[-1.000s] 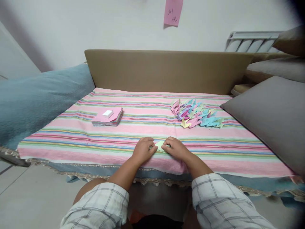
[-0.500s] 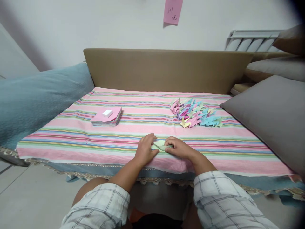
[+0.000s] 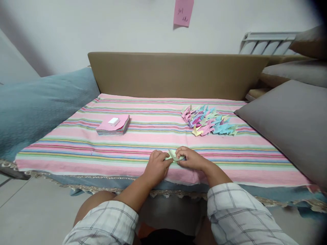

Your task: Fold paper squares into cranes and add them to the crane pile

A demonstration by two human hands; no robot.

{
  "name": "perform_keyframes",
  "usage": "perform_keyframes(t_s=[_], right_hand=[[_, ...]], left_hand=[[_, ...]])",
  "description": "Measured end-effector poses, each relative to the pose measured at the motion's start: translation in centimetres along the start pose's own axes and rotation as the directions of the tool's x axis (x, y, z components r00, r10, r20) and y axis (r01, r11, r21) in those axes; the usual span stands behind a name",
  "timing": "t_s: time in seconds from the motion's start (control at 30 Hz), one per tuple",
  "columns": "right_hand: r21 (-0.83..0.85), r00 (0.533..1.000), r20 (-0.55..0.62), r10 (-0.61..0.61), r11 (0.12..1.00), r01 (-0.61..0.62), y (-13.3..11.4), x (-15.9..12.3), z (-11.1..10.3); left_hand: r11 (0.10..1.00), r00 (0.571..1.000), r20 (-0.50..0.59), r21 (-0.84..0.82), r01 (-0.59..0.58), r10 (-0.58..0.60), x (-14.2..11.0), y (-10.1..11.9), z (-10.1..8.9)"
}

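A pale green piece of folded paper (image 3: 174, 155) lies close to the near edge of the striped cloth, between my two hands. My left hand (image 3: 157, 165) pinches its left end with thumb and fingers. At the other end, my right hand (image 3: 190, 158) has its fingers closed on the paper. One flap stands up in the middle, between the fingertips. Parts of the paper are covered by my fingers. Beyond my right hand sits a cluster of folded paper cranes (image 3: 209, 121) in pink, blue, green, purple and yellow.
A stack of coloured paper sheets (image 3: 113, 126) with a small white block (image 3: 113, 121) on top lies at the left. The striped cloth (image 3: 153, 134) covers the seat. A brown backrest (image 3: 176, 75) stands behind, with a grey cushion (image 3: 288, 119) on the right.
My left hand has closed from a looser hold to a pinch and shifted slightly right. The paper's middle flap now stands up more. My right hand stays nearly where it was.
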State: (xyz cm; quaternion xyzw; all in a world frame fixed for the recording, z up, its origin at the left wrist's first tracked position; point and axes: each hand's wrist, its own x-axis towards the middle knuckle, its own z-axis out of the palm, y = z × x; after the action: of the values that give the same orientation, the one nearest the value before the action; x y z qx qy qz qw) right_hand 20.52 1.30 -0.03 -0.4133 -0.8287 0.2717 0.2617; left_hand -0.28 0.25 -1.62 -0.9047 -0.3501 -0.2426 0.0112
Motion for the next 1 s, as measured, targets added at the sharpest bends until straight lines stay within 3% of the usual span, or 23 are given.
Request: perform_keyframes(t_s=[0.43, 1.0], right_hand=[[-0.007, 0.999, 0.021, 0.031, 1.0, -0.031, 0.15, -0.18, 0.06], [-0.06, 1.0, 0.012, 0.029, 0.998, -0.028, -0.16, 0.06, 0.48]], left_hand=[[0.996, 0.989, 0.135, 0.062, -0.062, 0.053, 0.01, -0.1, -0.84], [0.996, 0.99, 0.128, 0.047, -0.071, 0.065, -0.1, -0.25, -0.56]])
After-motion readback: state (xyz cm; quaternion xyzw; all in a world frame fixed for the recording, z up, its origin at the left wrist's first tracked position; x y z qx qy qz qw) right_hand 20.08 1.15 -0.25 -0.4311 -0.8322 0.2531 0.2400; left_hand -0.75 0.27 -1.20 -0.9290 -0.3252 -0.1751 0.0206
